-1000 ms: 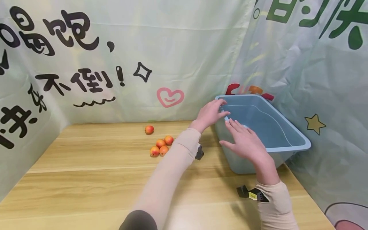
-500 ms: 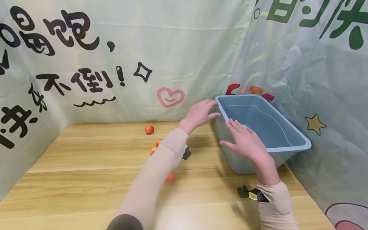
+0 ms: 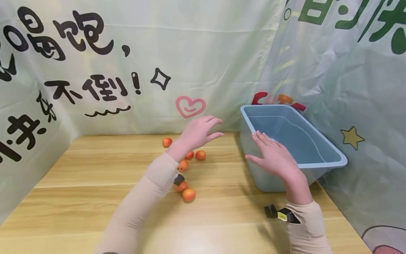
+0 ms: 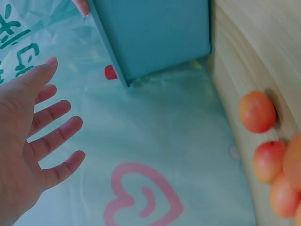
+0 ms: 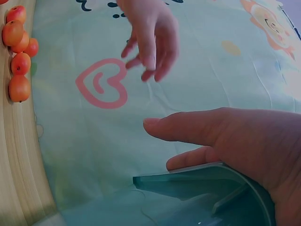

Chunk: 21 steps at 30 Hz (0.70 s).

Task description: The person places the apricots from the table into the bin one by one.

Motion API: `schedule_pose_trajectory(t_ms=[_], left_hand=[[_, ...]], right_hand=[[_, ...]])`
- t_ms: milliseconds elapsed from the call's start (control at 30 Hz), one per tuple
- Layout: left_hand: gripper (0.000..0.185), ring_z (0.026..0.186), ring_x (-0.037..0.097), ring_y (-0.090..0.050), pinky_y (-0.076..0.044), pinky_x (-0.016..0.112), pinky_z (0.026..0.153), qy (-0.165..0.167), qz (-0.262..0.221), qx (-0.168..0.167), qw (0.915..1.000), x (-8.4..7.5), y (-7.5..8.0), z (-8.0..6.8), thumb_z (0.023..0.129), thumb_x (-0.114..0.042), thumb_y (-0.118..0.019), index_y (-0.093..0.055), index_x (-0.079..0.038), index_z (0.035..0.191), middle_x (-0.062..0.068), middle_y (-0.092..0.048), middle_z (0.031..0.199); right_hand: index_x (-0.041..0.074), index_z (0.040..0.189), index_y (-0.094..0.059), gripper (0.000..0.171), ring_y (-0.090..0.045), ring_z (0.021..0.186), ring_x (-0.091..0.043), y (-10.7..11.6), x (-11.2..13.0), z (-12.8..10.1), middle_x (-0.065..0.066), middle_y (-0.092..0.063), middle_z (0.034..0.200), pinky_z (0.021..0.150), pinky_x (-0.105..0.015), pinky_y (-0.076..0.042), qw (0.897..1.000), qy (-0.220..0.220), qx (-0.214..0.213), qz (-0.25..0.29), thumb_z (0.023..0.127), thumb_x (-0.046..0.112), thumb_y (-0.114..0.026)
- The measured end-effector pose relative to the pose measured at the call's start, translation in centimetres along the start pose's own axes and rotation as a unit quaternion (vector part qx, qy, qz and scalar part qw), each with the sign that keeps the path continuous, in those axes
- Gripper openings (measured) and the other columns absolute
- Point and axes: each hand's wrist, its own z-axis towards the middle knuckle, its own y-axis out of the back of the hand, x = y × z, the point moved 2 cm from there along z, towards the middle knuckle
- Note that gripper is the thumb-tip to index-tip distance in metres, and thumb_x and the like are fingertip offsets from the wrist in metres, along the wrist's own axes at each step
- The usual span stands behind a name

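Note:
A deep blue-grey plastic tub (image 3: 320, 165) stands at the table's right side. My right hand (image 3: 276, 155) lies with straight fingers at its left rim, thumb spread away; in the right wrist view, the thumb (image 5: 183, 128) is raised above the rim. To the left of the tub, my left hand (image 3: 200, 132) hovers with nothing in it, fingers apart and loosely bent, as the left wrist view also shows. Small round orange-red fruits, apricot-like, lie below it: one (image 3: 200, 155) under the hand, another (image 3: 188, 194) nearer me. The left forearm may hide more.
Another fruit (image 3: 167, 142) lies alone near the back edge of the wooden table (image 3: 95, 197). A printed cloth (image 3: 215, 63) hangs behind the table and along its right side, close to the tub.
My left hand has moved left, away from the tub's rim. The fruits, clustered together before, are now more spread, two of them closer to me. My right hand stays at the rim.

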Motion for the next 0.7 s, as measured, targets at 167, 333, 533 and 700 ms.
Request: schedule_pose_trajectory(t_ms=[167, 333, 533, 700], left_hand=[[0.041, 0.101, 0.015, -0.067, -0.053, 0.030, 0.088, -0.014, 0.001, -0.016, 0.9998, 0.3, 1.4, -2.4, 0.086, -0.039, -0.072, -0.067, -0.013, 0.118, 0.000, -0.070, 0.111], [0.042, 0.103, 0.016, -0.066, -0.053, 0.035, 0.087, 0.005, 0.017, 0.008, 0.9998, 0.5, 2.5, -5.3, 0.087, -0.043, -0.071, -0.066, -0.016, 0.119, -0.002, -0.070, 0.111], [0.043, 0.110, 0.022, -0.062, -0.051, 0.041, 0.091, 0.014, 0.019, 0.064, 0.9977, 0.5, 2.9, -8.6, 0.087, -0.043, -0.071, -0.066, -0.017, 0.121, -0.001, -0.068, 0.116], [0.044, 0.112, 0.022, -0.060, -0.047, 0.039, 0.099, -0.007, 0.013, 0.085, 0.9963, 0.1, 2.9, -10.5, 0.085, -0.046, -0.071, -0.068, -0.016, 0.118, 0.000, -0.068, 0.115]], right_hand=[[0.006, 0.155, -0.022, 0.083, -0.016, 0.149, -0.039, 0.1, -0.2, -0.2, -0.019, -0.018, 0.162, 0.118, -0.059, -0.017, 1.000, 0.004, 0.001, 0.007, 0.094, 0.050, -0.056], [0.006, 0.155, -0.022, 0.083, -0.017, 0.149, -0.039, 0.1, -0.2, -0.1, -0.018, -0.019, 0.162, 0.118, -0.058, -0.018, 1.000, 0.009, -0.001, 0.009, 0.094, 0.051, -0.056], [0.006, 0.155, -0.022, 0.083, -0.017, 0.149, -0.039, 0.0, -0.3, -0.1, -0.018, -0.018, 0.162, 0.118, -0.058, -0.018, 1.000, 0.008, 0.000, 0.013, 0.094, 0.051, -0.056], [0.007, 0.155, -0.021, 0.083, -0.017, 0.149, -0.039, 0.0, -0.3, -0.1, -0.017, -0.018, 0.162, 0.118, -0.058, -0.018, 1.000, 0.010, 0.000, 0.016, 0.094, 0.051, -0.056]])
